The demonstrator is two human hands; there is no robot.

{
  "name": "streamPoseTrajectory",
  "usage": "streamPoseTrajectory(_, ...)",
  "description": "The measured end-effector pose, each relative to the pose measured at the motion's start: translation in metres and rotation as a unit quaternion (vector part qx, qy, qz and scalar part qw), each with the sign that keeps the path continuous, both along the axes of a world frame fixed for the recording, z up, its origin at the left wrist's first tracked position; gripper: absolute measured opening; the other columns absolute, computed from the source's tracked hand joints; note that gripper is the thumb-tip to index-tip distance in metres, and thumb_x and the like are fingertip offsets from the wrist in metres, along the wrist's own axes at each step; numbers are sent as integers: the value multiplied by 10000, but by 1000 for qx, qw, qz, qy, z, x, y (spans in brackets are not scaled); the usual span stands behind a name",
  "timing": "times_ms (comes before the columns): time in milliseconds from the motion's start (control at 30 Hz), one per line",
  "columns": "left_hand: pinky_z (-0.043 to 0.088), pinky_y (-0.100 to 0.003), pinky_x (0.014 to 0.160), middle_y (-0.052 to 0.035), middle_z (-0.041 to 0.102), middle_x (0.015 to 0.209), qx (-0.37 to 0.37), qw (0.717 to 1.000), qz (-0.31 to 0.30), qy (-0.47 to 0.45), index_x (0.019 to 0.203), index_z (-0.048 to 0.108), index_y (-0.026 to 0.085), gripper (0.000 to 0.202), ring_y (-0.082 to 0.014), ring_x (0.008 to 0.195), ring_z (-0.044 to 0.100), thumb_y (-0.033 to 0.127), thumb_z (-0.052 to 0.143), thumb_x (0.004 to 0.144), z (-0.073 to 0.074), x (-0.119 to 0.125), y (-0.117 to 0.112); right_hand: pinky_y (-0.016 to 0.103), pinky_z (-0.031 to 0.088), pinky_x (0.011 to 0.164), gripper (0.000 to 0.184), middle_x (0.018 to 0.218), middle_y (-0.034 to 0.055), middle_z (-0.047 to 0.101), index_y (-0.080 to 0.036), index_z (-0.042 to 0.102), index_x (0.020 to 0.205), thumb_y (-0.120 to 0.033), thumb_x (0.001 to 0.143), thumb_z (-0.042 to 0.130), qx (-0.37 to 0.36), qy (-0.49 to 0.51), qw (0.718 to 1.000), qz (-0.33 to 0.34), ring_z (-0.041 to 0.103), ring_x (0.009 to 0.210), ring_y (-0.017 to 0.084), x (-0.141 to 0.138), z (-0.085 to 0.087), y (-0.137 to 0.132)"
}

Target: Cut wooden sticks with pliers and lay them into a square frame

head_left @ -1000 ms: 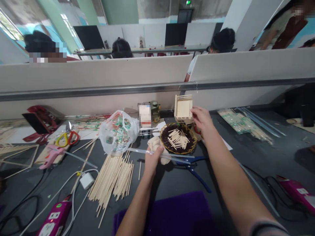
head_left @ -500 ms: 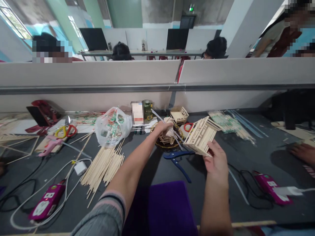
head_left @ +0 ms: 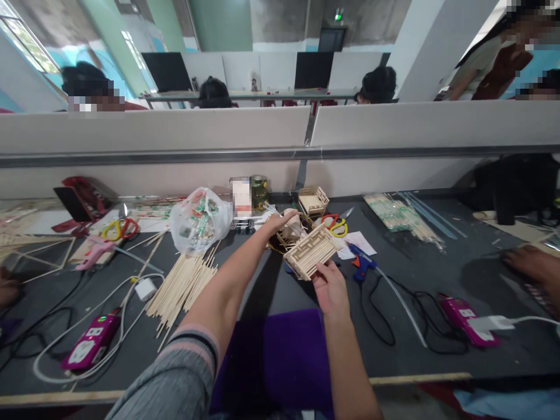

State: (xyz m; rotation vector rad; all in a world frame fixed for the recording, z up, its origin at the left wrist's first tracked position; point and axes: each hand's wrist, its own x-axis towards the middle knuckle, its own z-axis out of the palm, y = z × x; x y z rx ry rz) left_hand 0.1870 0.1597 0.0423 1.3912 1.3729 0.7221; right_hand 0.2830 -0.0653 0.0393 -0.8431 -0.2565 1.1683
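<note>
The right hand [head_left: 331,286] is clamped on the near right edge of one tilted stick-built tray [head_left: 311,254], above the middle of the table [head_left: 271,291], its forearm rising from the near edge. The left hand [head_left: 280,223] reaches far on an outstretched arm, just beyond the tray; its fingers are partly hidden, so I cannot tell whether they grip anything. Below it one basket [head_left: 275,247] is mostly covered, and one blue tool [head_left: 287,268] shows only a sliver. A second tray [head_left: 313,202] sits farther off. Around lie two pairs of scissors [head_left: 336,226], two glue guns [head_left: 362,262], two magenta power strips [head_left: 467,319], one plastic bag [head_left: 200,221] and uncountable sticks [head_left: 181,291] to the left; two other people's hands [head_left: 527,265] appear at the left and right borders, the left one cut off
</note>
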Motion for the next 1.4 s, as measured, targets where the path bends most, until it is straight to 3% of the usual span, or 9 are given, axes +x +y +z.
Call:
streamPoseTrajectory(167, 418, -316, 659, -35, 536, 454, -44, 982, -85, 165, 490, 539, 181, 327, -262, 684, 602, 324, 826, 552, 22, -24, 0, 269, 569, 784, 289, 936, -3, 711, -207, 658, 903, -181, 639, 772, 2, 32, 999, 22, 667, 850, 134, -30, 2, -16)
streamPoseTrajectory(400, 407, -273, 647, 1, 531, 456, -35, 988, -75, 128, 565, 631, 153, 95, -180, 591, 555, 102, 687, 621, 23, -78, -30, 251, 573, 738, 298, 887, -17, 721, -214, 643, 900, -161, 632, 763, -17, 69, 995, 75, 674, 797, 126, -78, -8, -23)
streamPoseTrajectory(667, 263, -214, 456, 37, 446, 461, 0, 994, 90, -60, 695, 598, 149, 151, -82, 416, 359, 266, 589, 790, 26, -127, -72, 265, 582, 699, 280, 845, -18, 724, -203, 605, 830, -148, 594, 746, -16, 64, 995, 69, 680, 756, 132, -124, -35, -9)
streamPoseTrajectory(800, 206, -180, 408, 67, 416, 528, 39, 963, 200, -176, 803, 543, 176, 180, -50, 393, 300, 355, 561, 812, 23, -170, -117, 302, 589, 745, 298, 825, -31, 717, -208, 595, 828, -149, 582, 752, -28, 54, 997, 46, 679, 753, 130, -143, -43, 7)
streamPoseTrajectory(933, 310, -162, 440, 70, 464, 571, 64, 915, 254, -308, 826, 529, 181, 243, -42, 430, 397, 372, 658, 750, 11, -198, -172, 317, 577, 816, 305, 778, -44, 706, -203, 589, 783, -129, 554, 775, -45, 74, 996, 16, 677, 769, 121, -157, -48, 13)
streamPoseTrajectory(1000, 407, -183, 506, 45, 553, 611, 56, 888, 248, -383, 831, 543, 172, 311, -58, 484, 499, 382, 727, 693, 4, -201, -199, 317, 568, 842, 297, 753, -42, 701, -199, 592, 743, -128, 540, 795, -46, 72, 996, 21, 679, 777, 123, -158, -49, 8)
streamPoseTrajectory(1100, 492, -242, 616, -22, 679, 734, 26, 889, 243, -388, 873, 562, 169, 394, -114, 595, 628, 422, 772, 656, -4, -195, -235, 312, 573, 822, 297, 752, -7, 708, -192, 607, 708, -155, 516, 830, -44, 56, 995, 64, 691, 808, 155, -152, -47, -13)
streamPoseTrajectory(1233, 503, -260, 700, -96, 741, 884, -9, 894, 230, -385, 851, 563, 168, 396, -168, 762, 688, 440, 778, 660, -8, -173, -269, 255, 563, 598, 261, 773, 6, 711, -198, 673, 830, -294, 625, 802, -31, -63, 985, 155, 660, 676, 141, -142, -36, -49)
streamPoseTrajectory(1400, 490, -257, 659, -111, 753, 938, 5, 890, 204, -408, 822, 564, 175, 358, -154, 684, 667, 406, 787, 663, -8, -148, -282, 217, 452, 521, 164, 624, -25, 655, -206, 727, 810, -351, 735, 707, 53, -301, 908, 285, 550, 534, 114, -131, -24, -66)
